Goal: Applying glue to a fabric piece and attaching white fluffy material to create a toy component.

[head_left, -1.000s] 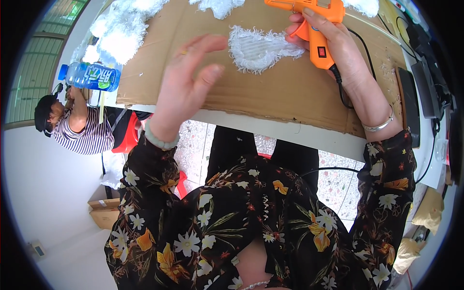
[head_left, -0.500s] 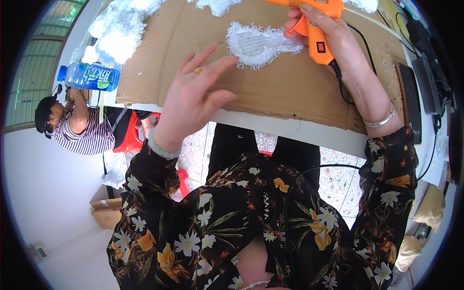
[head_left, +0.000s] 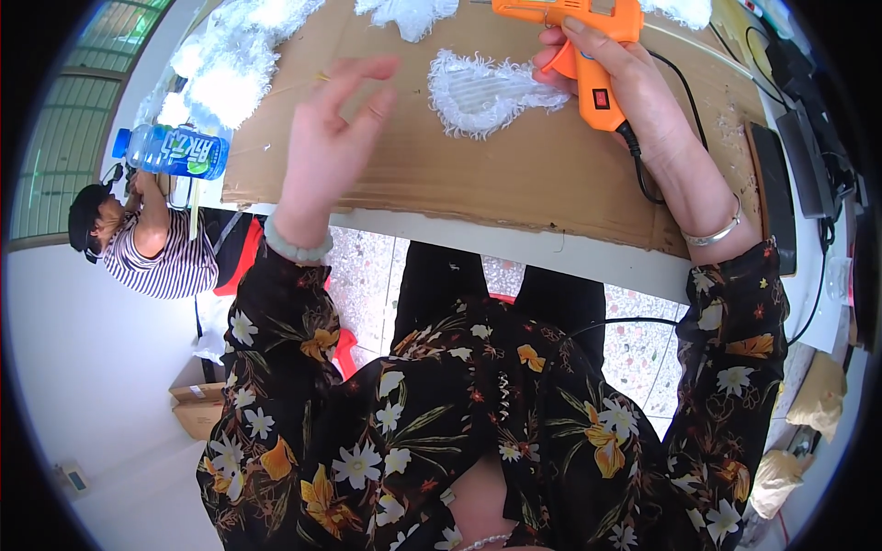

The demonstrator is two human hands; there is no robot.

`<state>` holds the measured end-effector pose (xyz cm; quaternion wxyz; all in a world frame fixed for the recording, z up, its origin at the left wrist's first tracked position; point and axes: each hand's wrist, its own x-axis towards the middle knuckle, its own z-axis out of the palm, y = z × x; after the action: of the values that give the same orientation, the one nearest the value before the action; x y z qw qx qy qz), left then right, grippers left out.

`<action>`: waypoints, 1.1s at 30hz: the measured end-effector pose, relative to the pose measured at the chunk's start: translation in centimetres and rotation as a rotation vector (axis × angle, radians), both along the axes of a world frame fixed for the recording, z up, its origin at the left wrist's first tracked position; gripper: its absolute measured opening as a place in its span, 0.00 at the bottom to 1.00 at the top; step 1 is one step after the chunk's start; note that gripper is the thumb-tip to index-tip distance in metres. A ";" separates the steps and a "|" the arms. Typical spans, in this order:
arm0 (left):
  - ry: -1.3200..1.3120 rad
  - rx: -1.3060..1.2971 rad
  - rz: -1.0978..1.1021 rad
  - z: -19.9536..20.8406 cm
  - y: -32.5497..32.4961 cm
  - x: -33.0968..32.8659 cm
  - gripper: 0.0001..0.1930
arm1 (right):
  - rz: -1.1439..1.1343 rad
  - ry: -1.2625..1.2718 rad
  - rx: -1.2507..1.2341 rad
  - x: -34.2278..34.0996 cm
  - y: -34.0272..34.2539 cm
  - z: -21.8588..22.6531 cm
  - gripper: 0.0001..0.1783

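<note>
My right hand (head_left: 634, 83) grips an orange hot glue gun (head_left: 602, 96) by its handle, the nozzle pointing left, with fingers by the trigger. Its black cord hangs from the base of the handle. Just left of the gun, a white fringed piece of fluffy fabric (head_left: 478, 96) lies on a brown cardboard sheet (head_left: 395, 165); its narrow end reaches under my right fingers. Above the cardboard, to the left of that fabric, my left hand (head_left: 333, 133) is raised with fingers apart and nothing in it.
White fluffy material (head_left: 243, 60) is heaped at the far left, with another white piece (head_left: 409, 16) at the far edge. A blue-labelled bottle (head_left: 175, 151) lies on its side at left. Beyond it, a person in a striped shirt (head_left: 161, 253) sits. A dark tray-like object (head_left: 772, 197) lies at right.
My left hand has moved left and slightly away from me, off from the fabric piece. The glue gun in my right hand has shifted slightly left.
</note>
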<state>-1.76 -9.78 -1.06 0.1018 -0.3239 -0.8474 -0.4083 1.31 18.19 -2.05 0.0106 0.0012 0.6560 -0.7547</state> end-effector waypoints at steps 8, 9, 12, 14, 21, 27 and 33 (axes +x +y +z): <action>0.380 -0.461 -0.114 -0.5 2.4 0.4 0.13 | 0.005 0.011 0.000 0.1 0.3 0.2 0.20; 0.339 -0.423 -0.134 -0.3 2.5 -0.1 0.12 | 0.004 0.009 -0.012 0.0 0.2 0.2 0.20; -0.048 0.081 -0.085 -0.1 2.0 -1.5 0.12 | 0.008 0.002 -0.006 0.0 0.2 0.1 0.20; 0.126 -0.087 -0.069 -0.7 1.5 -2.1 0.13 | 0.014 -0.006 0.011 -0.2 0.3 -0.3 0.20; 0.102 -0.100 -0.082 -1.2 1.5 -3.3 0.13 | 0.013 0.032 -0.029 0.0 0.1 -0.1 0.20; -0.067 0.131 0.093 -1.5 0.5 -4.2 0.08 | 0.019 0.011 -0.150 0.8 1.3 1.3 0.17; -0.111 0.057 0.212 -1.9 0.4 -3.6 0.08 | 0.239 0.077 0.024 1.2 2.4 2.5 0.23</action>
<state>-5.38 -9.36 -3.00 0.1065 -0.2066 -0.8693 -0.4363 2.55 20.56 0.43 0.0753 -0.1056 0.6603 -0.7397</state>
